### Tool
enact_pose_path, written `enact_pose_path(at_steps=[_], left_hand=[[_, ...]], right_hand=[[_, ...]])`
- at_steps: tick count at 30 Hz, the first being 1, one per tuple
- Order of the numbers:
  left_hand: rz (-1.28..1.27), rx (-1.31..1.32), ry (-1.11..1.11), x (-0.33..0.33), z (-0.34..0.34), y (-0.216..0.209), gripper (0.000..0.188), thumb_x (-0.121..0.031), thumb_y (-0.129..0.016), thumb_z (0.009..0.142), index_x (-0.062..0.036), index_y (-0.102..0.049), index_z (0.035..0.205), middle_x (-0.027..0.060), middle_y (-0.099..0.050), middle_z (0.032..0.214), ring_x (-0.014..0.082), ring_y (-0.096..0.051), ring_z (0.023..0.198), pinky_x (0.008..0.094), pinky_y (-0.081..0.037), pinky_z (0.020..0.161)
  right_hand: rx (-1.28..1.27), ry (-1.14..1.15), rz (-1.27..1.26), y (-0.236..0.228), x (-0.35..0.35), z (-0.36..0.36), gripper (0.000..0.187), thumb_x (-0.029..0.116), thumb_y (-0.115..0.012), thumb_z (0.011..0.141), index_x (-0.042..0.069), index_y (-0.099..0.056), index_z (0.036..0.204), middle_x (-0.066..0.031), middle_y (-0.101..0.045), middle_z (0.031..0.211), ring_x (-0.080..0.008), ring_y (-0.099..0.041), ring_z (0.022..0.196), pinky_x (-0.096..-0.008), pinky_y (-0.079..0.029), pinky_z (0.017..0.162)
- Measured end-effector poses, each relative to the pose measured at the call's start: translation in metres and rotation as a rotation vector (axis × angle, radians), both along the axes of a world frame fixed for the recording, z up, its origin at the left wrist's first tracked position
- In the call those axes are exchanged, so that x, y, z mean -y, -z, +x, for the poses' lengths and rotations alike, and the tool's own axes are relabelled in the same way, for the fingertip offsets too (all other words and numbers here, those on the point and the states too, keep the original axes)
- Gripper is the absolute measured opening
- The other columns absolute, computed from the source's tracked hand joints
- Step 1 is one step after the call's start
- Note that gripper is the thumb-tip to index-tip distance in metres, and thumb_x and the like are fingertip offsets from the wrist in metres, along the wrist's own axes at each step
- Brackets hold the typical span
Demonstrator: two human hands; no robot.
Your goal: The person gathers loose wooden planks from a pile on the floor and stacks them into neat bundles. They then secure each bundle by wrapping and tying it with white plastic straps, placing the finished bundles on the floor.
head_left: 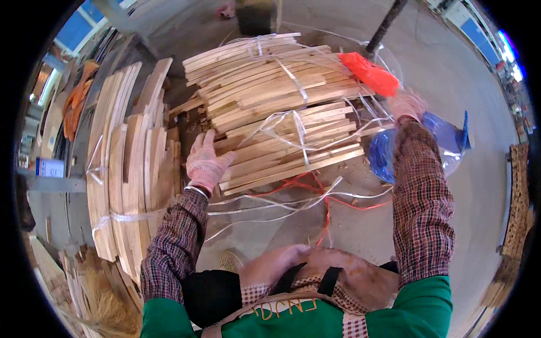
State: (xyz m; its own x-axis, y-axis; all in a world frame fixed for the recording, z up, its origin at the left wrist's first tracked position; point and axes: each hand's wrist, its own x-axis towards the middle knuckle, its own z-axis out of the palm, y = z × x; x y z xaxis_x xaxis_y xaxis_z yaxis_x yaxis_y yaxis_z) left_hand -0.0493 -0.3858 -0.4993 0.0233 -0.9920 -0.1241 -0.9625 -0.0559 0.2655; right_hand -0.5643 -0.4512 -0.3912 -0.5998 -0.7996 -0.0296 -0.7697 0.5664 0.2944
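My left hand (206,162), in a pale pink work glove, has its fingers apart against the left ends of a tied bundle of wooden strips (293,141). A second strapped bundle (265,84) lies just beyond it. My right hand (408,106), also gloved, is smeared by motion past the right ends of the bundles. A crumpled red plastic bag (369,74) meets its fingertips; whether they grip it cannot be made out. Under and beside my right forearm is a clear bluish plastic container (382,155), partly hidden by the sleeve.
Long boards (132,169) tied with white strap stand close on my left. Loose white and red straps (293,205) trail over the floor before me. An orange glove (79,101) hangs at far left. A dark pole (386,25) rises behind the bundles; wood pieces (515,197) line the right edge.
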Motion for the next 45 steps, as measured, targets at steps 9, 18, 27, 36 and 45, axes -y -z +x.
enact_pose_path(at_steps=[9,18,27,36,45], left_hand=[[0.207,-0.055,-0.091,0.009,-0.009,0.019,0.095,-0.048,-0.079,0.082,-0.0177,-0.033,0.16,0.0193,-0.049,0.152,0.0394,-0.056,0.131,0.0455,-0.045,0.11],[0.184,-0.131,-0.002,0.007,0.009,0.028,0.095,-0.045,-0.082,0.081,-0.0145,-0.036,0.158,0.0191,-0.05,0.152,0.0363,-0.048,0.14,0.0429,-0.039,0.116],[0.069,-0.156,-0.004,0.017,0.023,0.072,0.094,-0.035,-0.086,0.077,-0.0123,-0.039,0.155,0.0218,-0.052,0.146,0.0355,-0.052,0.136,0.0406,-0.042,0.114],[-0.046,-0.308,0.094,-0.1,0.002,0.015,0.089,-0.026,-0.086,0.073,-0.016,-0.045,0.151,0.0205,-0.059,0.131,0.0382,-0.063,0.113,0.0446,-0.052,0.099],[0.039,-0.467,0.604,-0.218,0.038,0.025,0.055,-0.023,-0.082,0.077,-0.0098,-0.062,0.127,0.0196,-0.064,0.119,0.0388,-0.067,0.101,0.0436,-0.055,0.085]], right_hand=[[0.263,-0.73,0.06,0.083,-0.068,0.093,0.062,0.052,-0.063,0.089,0.019,-0.058,0.141,-0.0113,-0.057,0.139,-0.0321,-0.056,0.127,-0.0498,-0.046,0.104],[0.462,-0.596,-0.045,0.126,-0.136,0.093,0.066,0.054,-0.059,0.093,0.015,-0.052,0.146,-0.0162,-0.048,0.151,-0.0373,-0.043,0.141,-0.049,-0.034,0.117],[0.126,-0.775,-0.031,0.134,-0.138,0.043,0.087,0.039,-0.079,0.076,0.013,-0.043,0.151,-0.0145,-0.04,0.154,-0.0331,-0.039,0.143,-0.0507,-0.037,0.111],[0.332,-0.617,0.115,0.141,-0.14,0.047,0.086,0.032,-0.079,0.076,0.014,-0.043,0.151,-0.0145,-0.045,0.151,-0.0347,-0.058,0.126,-0.0428,-0.051,0.101],[0.402,-0.508,0.158,0.156,-0.202,0.038,0.091,0.033,-0.081,0.076,0.01,-0.039,0.153,-0.0157,-0.035,0.161,-0.0358,-0.044,0.143,-0.0425,-0.043,0.113]])
